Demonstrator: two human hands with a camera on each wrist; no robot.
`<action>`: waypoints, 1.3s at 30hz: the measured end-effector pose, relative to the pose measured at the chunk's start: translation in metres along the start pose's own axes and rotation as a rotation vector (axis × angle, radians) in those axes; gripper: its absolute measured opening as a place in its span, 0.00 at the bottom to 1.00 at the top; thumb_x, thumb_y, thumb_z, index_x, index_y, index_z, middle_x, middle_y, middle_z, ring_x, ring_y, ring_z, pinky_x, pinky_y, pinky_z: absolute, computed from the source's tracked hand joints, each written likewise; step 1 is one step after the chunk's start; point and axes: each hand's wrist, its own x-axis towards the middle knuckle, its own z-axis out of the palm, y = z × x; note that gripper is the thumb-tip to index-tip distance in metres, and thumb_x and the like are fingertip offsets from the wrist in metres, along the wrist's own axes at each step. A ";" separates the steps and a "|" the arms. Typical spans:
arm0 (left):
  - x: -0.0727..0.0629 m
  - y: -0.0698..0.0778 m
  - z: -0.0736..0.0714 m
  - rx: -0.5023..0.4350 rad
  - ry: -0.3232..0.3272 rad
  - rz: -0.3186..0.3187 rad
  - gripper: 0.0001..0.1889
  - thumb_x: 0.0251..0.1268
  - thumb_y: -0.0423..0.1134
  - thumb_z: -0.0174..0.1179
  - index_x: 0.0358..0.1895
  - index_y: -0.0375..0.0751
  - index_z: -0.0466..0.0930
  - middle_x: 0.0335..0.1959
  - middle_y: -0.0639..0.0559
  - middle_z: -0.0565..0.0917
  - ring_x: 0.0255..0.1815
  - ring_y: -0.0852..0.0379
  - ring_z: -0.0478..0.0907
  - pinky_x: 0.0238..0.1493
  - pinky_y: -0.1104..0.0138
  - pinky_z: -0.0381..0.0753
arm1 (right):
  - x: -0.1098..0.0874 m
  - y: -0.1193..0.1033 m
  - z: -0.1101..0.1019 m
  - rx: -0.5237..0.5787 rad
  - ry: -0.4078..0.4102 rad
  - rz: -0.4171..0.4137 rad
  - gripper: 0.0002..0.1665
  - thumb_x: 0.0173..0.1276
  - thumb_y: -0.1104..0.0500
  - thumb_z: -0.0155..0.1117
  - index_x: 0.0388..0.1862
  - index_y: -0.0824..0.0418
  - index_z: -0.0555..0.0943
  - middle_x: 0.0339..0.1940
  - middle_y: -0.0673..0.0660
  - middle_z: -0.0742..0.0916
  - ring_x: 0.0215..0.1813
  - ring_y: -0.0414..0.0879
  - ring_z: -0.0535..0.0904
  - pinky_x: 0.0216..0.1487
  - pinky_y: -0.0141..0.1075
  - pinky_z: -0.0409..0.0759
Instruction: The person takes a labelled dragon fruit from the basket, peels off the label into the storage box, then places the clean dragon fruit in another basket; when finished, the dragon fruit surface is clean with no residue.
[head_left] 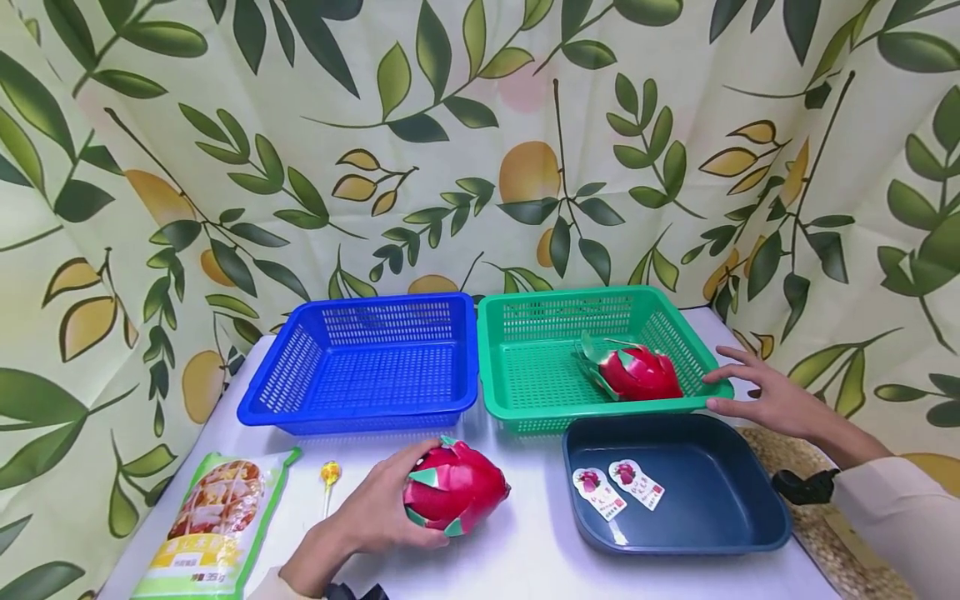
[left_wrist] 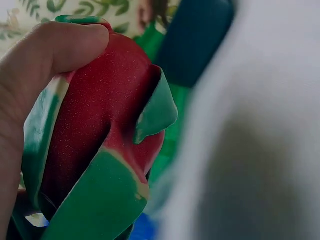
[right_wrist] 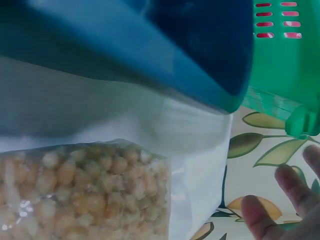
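Note:
My left hand point(head_left: 378, 504) grips a red dragon fruit point(head_left: 457, 487) from its left side, over the front of the table. In the left wrist view the thumb point(left_wrist: 75, 45) presses on the fruit's red skin among its green scales; most of the other fingers are hidden. At the right corner of the green basket point(head_left: 525, 410), my right hand point(head_left: 772, 396) has its fingers spread and holds nothing, fingertips right at the rim. A second dragon fruit point(head_left: 641, 373) lies on its side inside that basket, a clear wrapper showing around its leafy end.
A blue basket point(head_left: 360, 417) stands left of the green one. The dark blue tub point(head_left: 697, 517) holds two dragon-fruit stickers point(head_left: 600, 493). A green-edged food packet point(head_left: 217, 517) and a yellow lollipop point(head_left: 330, 473) lie at left. A clear bag of corn kernels point(right_wrist: 85, 190) is beside the tub.

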 end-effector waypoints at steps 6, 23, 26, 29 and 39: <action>0.014 0.031 -0.023 0.020 -0.008 0.034 0.52 0.32 0.49 0.80 0.68 0.51 0.63 0.57 0.57 0.73 0.56 0.50 0.72 0.37 0.65 0.83 | 0.003 0.000 0.001 -0.018 -0.022 0.029 0.23 0.59 0.54 0.72 0.48 0.66 0.81 0.67 0.77 0.62 0.60 0.78 0.59 0.43 0.72 0.70; 0.088 0.085 -0.071 0.139 -0.130 0.176 0.51 0.37 0.48 0.79 0.70 0.46 0.63 0.58 0.56 0.73 0.57 0.56 0.71 0.39 0.67 0.82 | 0.006 -0.001 0.001 0.006 -0.049 0.007 0.22 0.59 0.56 0.72 0.48 0.67 0.81 0.67 0.78 0.63 0.59 0.78 0.62 0.45 0.68 0.72; 0.108 0.091 -0.074 0.152 -0.185 0.171 0.50 0.37 0.46 0.79 0.70 0.48 0.63 0.57 0.56 0.73 0.56 0.56 0.71 0.39 0.67 0.82 | 0.007 0.000 0.002 0.023 -0.058 -0.003 0.22 0.59 0.56 0.72 0.48 0.68 0.81 0.67 0.79 0.62 0.59 0.80 0.61 0.46 0.69 0.71; 0.129 0.095 -0.075 0.163 -0.254 0.173 0.49 0.36 0.45 0.79 0.69 0.48 0.64 0.56 0.56 0.73 0.55 0.55 0.71 0.39 0.67 0.82 | 0.006 0.000 0.001 0.043 -0.065 -0.020 0.22 0.59 0.58 0.72 0.49 0.69 0.80 0.67 0.79 0.62 0.60 0.80 0.61 0.47 0.69 0.71; 0.206 0.096 -0.061 0.077 -0.464 0.166 0.50 0.37 0.43 0.79 0.70 0.47 0.63 0.58 0.53 0.71 0.56 0.52 0.70 0.41 0.65 0.82 | 0.006 0.000 -0.005 0.045 -0.088 -0.033 0.23 0.58 0.60 0.73 0.49 0.70 0.80 0.67 0.80 0.61 0.55 0.84 0.66 0.36 0.41 0.84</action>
